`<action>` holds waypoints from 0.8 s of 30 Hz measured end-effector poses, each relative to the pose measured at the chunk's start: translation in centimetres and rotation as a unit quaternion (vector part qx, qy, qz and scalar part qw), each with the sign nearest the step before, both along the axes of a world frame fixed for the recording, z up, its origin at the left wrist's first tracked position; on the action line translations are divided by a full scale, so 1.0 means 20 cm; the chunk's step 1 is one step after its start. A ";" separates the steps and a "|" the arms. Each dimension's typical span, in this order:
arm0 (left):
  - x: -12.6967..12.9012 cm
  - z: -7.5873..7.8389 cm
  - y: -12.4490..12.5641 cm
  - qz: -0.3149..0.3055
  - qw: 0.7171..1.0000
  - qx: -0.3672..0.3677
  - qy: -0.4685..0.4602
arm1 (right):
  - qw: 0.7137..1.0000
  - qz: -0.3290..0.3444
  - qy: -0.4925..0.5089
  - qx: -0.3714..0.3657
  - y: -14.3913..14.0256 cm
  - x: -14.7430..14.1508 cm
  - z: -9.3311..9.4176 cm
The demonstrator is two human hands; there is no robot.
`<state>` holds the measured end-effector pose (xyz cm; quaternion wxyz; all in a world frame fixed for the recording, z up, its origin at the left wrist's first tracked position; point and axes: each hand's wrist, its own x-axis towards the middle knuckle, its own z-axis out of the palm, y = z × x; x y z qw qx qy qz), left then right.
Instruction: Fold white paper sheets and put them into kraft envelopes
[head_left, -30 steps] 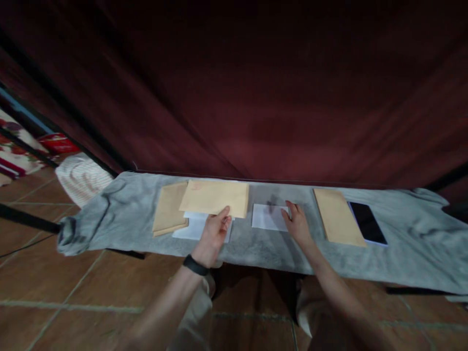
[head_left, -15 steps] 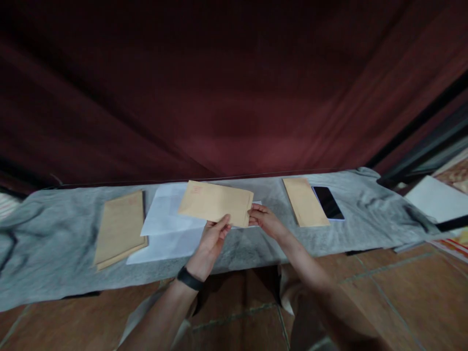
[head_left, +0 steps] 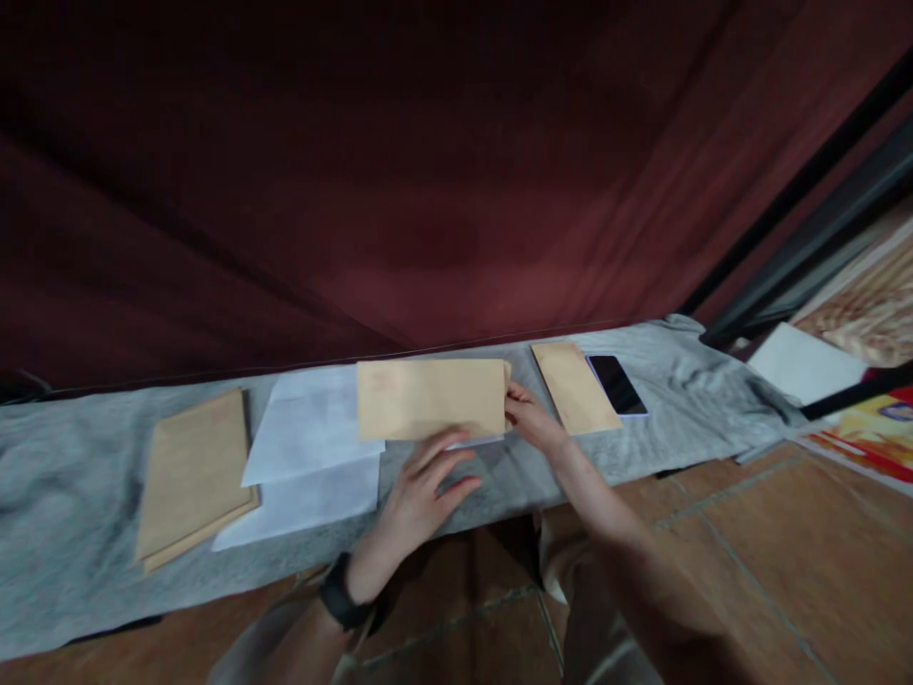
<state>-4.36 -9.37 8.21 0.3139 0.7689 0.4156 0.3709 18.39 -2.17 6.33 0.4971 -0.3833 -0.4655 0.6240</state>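
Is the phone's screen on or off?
Off. The black rectangular phone lies flat on the grey cloth beside a tan paper envelope, and its screen is dark all over.

a phone (head_left: 616,384) lies beside a brown envelope (head_left: 574,386) on the grey cloth (head_left: 64,457), a dark red curtain (head_left: 357,190) behind.

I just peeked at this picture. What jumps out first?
A tan envelope sits mid-table, the right hand pinching its right edge, the left hand open just below it. White paper sheets lie to its left; a black phone rests far right on the grey cloth.
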 end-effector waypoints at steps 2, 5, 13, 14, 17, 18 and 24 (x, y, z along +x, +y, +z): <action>-0.02 0.04 0.00 0.044 0.980 0.156 0.111 | 0.998 0.063 -0.003 -0.017 -0.01 0.03 0.00; -0.04 0.04 0.03 0.062 0.938 0.227 0.256 | 0.991 0.125 -0.015 -0.038 -0.03 0.05 -0.01; -0.10 -0.06 0.11 0.021 0.943 0.116 0.311 | 0.983 0.175 -0.049 -0.030 -0.03 0.07 -0.03; -0.10 -0.06 0.11 0.021 0.943 0.116 0.311 | 0.983 0.171 -0.058 -0.026 -0.03 0.07 -0.03; -0.09 -0.05 0.11 0.029 0.938 0.129 0.321 | 0.983 0.161 -0.084 -0.015 -0.03 0.10 -0.03; -0.08 -0.04 0.11 0.032 0.936 0.135 0.325 | 0.983 0.160 -0.093 -0.013 -0.04 0.11 -0.03; -0.06 -0.04 0.10 0.033 0.921 0.169 0.348 | 0.980 0.169 -0.102 -0.012 -0.03 0.13 -0.03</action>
